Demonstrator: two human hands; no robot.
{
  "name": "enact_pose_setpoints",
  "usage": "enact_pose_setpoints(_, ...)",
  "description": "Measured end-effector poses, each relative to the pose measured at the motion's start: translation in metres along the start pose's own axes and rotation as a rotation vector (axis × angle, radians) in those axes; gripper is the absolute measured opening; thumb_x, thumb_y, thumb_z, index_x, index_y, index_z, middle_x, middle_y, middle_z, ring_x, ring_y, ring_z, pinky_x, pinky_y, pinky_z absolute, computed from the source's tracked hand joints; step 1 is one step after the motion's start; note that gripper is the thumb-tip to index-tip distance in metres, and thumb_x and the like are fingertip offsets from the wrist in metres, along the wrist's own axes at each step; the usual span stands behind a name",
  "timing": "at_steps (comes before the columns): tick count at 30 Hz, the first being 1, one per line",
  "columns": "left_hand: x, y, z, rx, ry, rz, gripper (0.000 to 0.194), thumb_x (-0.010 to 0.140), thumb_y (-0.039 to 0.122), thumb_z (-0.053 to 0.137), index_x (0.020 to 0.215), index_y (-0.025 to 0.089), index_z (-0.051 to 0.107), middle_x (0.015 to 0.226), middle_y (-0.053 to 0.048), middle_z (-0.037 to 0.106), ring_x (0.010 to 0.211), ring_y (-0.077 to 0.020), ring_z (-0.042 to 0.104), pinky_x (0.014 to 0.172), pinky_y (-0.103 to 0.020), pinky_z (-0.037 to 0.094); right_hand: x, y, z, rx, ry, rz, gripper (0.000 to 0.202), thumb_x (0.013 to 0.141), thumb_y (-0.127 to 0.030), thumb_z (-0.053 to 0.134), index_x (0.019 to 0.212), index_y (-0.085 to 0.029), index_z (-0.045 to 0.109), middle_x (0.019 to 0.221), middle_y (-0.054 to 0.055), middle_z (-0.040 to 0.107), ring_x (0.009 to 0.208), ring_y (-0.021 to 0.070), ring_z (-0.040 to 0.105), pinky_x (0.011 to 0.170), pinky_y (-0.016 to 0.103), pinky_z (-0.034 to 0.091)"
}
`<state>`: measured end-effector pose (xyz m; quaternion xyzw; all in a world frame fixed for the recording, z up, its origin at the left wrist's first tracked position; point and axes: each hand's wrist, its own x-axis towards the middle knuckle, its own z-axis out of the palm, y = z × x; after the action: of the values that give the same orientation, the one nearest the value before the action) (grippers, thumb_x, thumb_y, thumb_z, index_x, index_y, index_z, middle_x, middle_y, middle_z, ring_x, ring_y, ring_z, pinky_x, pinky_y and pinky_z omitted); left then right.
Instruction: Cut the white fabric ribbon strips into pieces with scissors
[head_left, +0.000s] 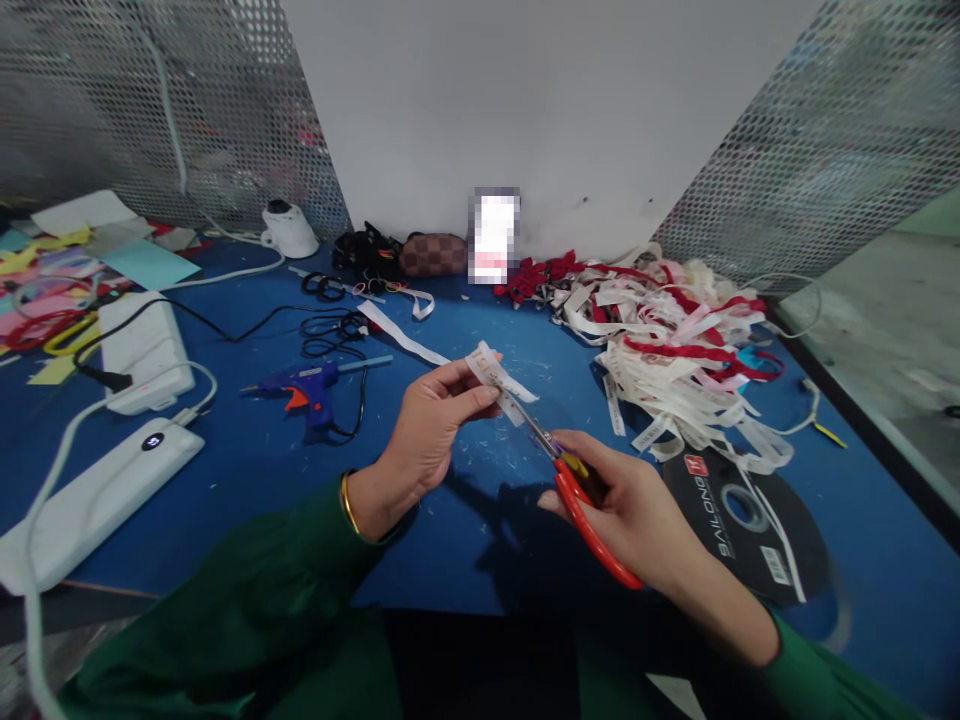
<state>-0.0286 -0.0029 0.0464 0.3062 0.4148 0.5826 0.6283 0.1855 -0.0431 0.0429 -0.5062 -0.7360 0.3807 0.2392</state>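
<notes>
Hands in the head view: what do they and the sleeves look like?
The left hand and right hand are ungloved. The left wears a gold bangle; none shows on the right. The left sleeve and right sleeve are dark green.

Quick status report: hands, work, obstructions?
Left hand pinching ribbon. Right hand gripping scissors, blades at ribbon. Glue gun off left, apart from both hands.

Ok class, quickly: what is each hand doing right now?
Left hand: closed, pinching the ribbon between thumb and fingers.
Right hand: closed around the scissors, blades at the ribbon.
</notes>
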Motion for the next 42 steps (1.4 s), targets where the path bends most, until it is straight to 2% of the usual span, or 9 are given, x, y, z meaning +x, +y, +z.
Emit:
enact_pose_setpoints(9, -0.0030, -0.0030, 0.0023, -0.003, -0.021, -0.042, 0.035, 0.064, 0.018, 0.086, 0.099, 0.023, 0.082, 0.094, -0.003, 0.076, 0.081, -0.0135, 0.066, 0.071, -0.025, 0.057, -0.0002, -0.0011, 0.0010, -0.016, -0.007, 0.040, 0.057, 0.081, -0.054, 0.073, 0.125, -0.019, 0.061, 0.076, -0.001, 0.059, 0.064, 0.0148, 0.049, 0.060, 0.027, 0.046)
enact_pose_setpoints(20, -0.0038, -0.0011, 0.0009, 0.033, -0.050, -0.049, 0.036, 0.065, 0.019, 0.085, 0.101, 0.024, 0.081, 0.094, -0.002, 0.076, 0.082, -0.0138, 0.066, 0.073, -0.026, 0.055, -0.0006, -0.0004, -0.0006, 0.006, -0.004, 0.002, 0.046, 0.084, -0.051, 0.071, 0.118, -0.020, 0.065, 0.074, -0.002, 0.056, 0.063, 0.0134, 0.047, 0.060, 0.025, 0.046)
enact_pose_setpoints(24, -0.0013, -0.0008, -0.0026, 0.013, -0.086, -0.050, 0.029, 0.075, 0.029, 0.077, 0.103, 0.022, 0.081, 0.102, -0.006, 0.077, 0.086, -0.0176, 0.067, 0.071, -0.027, 0.053, -0.0015, -0.0027, -0.0027, -0.023, 0.015, -0.026, 0.044, 0.085, -0.050, 0.071, 0.117, -0.020, 0.066, 0.072, -0.002, 0.057, 0.061, 0.0134, 0.048, 0.059, 0.024, 0.046)
enact_pose_setpoints(27, 0.0019, -0.0007, -0.0043, -0.046, -0.059, -0.035, 0.028, 0.080, 0.038, 0.073, 0.100, 0.019, 0.081, 0.100, -0.009, 0.077, 0.085, -0.0189, 0.068, 0.071, -0.029, 0.053, -0.0016, -0.0035, -0.0033, -0.040, 0.027, -0.043, 0.045, 0.084, -0.051, 0.072, 0.117, -0.020, 0.066, 0.071, -0.002, 0.058, 0.060, 0.0132, 0.048, 0.057, 0.024, 0.045)
enact_pose_setpoints(34, 0.0045, -0.0007, -0.0020, -0.089, 0.024, 0.007, 0.019, 0.070, 0.024, 0.084, 0.088, 0.019, 0.081, 0.096, -0.006, 0.078, 0.080, -0.0165, 0.069, 0.078, -0.031, 0.055, -0.0006, -0.0039, -0.0024, -0.036, 0.008, -0.027, 0.046, 0.085, -0.053, 0.071, 0.116, -0.019, 0.066, 0.074, 0.000, 0.061, 0.062, 0.0136, 0.051, 0.060, 0.025, 0.048)
enact_pose_setpoints(42, 0.0033, 0.0000, -0.0014, -0.050, 0.005, 0.021, 0.022, 0.068, 0.018, 0.084, 0.090, 0.020, 0.081, 0.092, -0.005, 0.078, 0.082, -0.0165, 0.069, 0.078, -0.031, 0.057, -0.0013, -0.0018, 0.0003, -0.050, 0.048, -0.034, 0.050, 0.083, -0.053, 0.072, 0.118, -0.019, 0.065, 0.072, -0.001, 0.061, 0.060, 0.0136, 0.052, 0.058, 0.025, 0.049)
